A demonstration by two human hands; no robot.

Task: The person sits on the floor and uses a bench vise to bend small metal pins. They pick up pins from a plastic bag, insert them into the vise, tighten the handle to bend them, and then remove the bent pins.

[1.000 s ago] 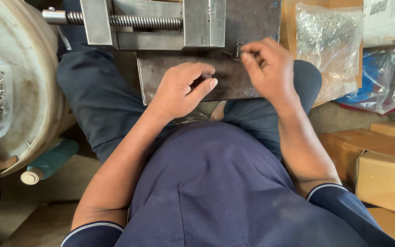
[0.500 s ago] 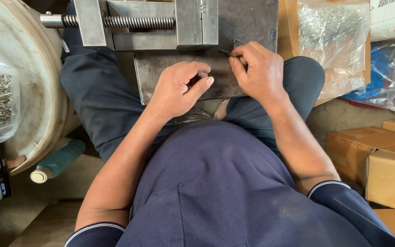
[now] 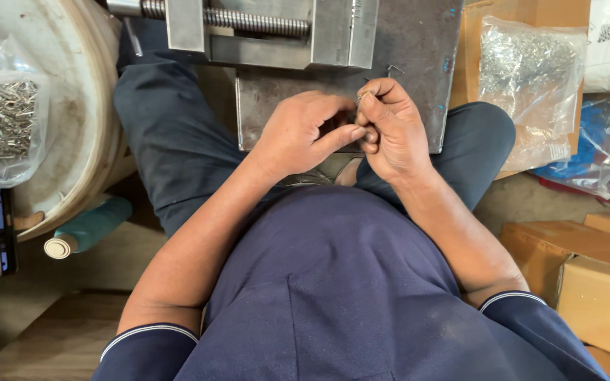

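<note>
Two bags of small metal pieces frame the scene. At the far left a clear bag of silvery pins (image 3: 0,120) lies on a pale round drum (image 3: 86,106), and below the drum a teal cylinder (image 3: 90,227) with a white end rests on the wooden floor (image 3: 44,339). Toward the middle, a steel vise (image 3: 270,32) with a threaded screw stands along the top edge, fixed to a grey metal plate (image 3: 418,63) that lies over the person's lap, between knees in dark blue trousers.

Over that plate the left hand (image 3: 305,134) is curled, its thumb stretched right until it touches the right hand; whether its fingers close on anything cannot be told. Just beside it the right hand (image 3: 390,127) is closed in a pinch, fingertips pressed together near the vise's lower edge. A thin wire piece (image 3: 361,97) peeps out at those fingertips, mostly hidden by them. A second small bent wire piece (image 3: 393,69) lies on the plate just above the right hand, apart from it.

Further right, another clear bag of shiny metal parts (image 3: 524,77) leans on a cardboard sheet, then a blue plastic bag (image 3: 587,152), and brown cardboard boxes (image 3: 587,282) fill the lower right corner.
</note>
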